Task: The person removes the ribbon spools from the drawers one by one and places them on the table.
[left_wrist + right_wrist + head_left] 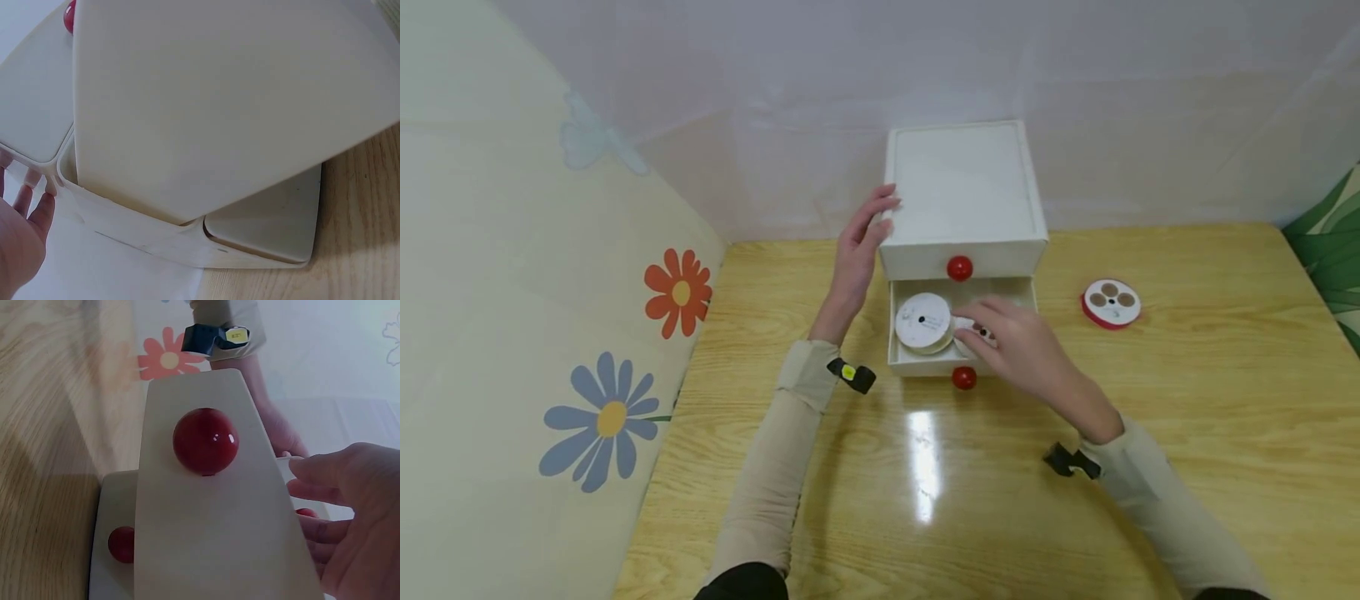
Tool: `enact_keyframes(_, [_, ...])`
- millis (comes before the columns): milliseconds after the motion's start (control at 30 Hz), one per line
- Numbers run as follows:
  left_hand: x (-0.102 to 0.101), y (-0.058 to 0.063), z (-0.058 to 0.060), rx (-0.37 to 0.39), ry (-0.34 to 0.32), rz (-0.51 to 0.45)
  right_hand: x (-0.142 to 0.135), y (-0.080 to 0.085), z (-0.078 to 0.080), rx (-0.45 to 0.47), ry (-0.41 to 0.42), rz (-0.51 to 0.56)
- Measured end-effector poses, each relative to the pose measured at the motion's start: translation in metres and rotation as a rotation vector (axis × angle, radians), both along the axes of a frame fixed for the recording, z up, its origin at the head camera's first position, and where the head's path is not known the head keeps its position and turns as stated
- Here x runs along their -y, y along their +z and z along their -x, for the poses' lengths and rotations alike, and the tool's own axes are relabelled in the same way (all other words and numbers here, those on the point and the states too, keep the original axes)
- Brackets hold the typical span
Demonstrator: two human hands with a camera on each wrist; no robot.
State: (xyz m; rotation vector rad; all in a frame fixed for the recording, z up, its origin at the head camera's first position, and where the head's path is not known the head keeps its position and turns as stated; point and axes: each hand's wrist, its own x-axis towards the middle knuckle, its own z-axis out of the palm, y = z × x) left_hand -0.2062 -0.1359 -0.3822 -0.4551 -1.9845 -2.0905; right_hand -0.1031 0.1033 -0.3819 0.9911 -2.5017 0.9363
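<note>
A white drawer cabinet [962, 179] with red round knobs stands at the back of the table. Its middle drawer [917, 367] is pulled out, as the left wrist view also shows from the side. My left hand [856, 254] lies with extended fingers against the cabinet's left side, fingertips at the top edge. Inside the drawer, a white-labelled ribbon spool [923, 321] lies flat on the left. Beside it, my right hand [1018, 343] pinches a second ribbon spool [983, 332], partly covered by the fingers. In the right wrist view the drawer front hides the spools.
On the wooden table [985, 500], right of the cabinet, lies a red ribbon spool [1112, 303] with brown circles on its white face. A lower drawer [269, 219] sits closed beneath the pulled-out one. A pale wall cloth [775, 167] hangs close behind.
</note>
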Motion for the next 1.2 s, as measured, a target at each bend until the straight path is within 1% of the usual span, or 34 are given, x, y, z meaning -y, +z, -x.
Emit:
enact_keyframes(133, [0.001,-0.001,0.000,0.003,0.001,0.010,0.004,-0.003,0.007,0.101,0.006,-0.058])
enact_keyframes(267, [0.000,-0.001,0.000,-0.004,-0.004,0.018,0.007,-0.005,0.012,0.166,0.020,-0.099])
enact_keyframes(500, [0.001,-0.001,0.000,-0.011,-0.003,0.022,0.011,-0.001,0.020,0.291,0.065,-0.162])
enact_keyframes(800, [0.001,-0.002,0.001,-0.019,-0.005,0.004,0.017,-0.001,0.032,0.361,0.126,-0.239])
enact_keyframes(1000, [0.001,-0.002,0.001,-0.032,-0.006,0.002,0.020,-0.003,0.038,0.369,0.155,-0.230])
enact_keyframes(1200, [0.002,-0.003,0.001,-0.026,-0.009,0.015,0.023,-0.005,0.041,0.376,0.175,-0.233])
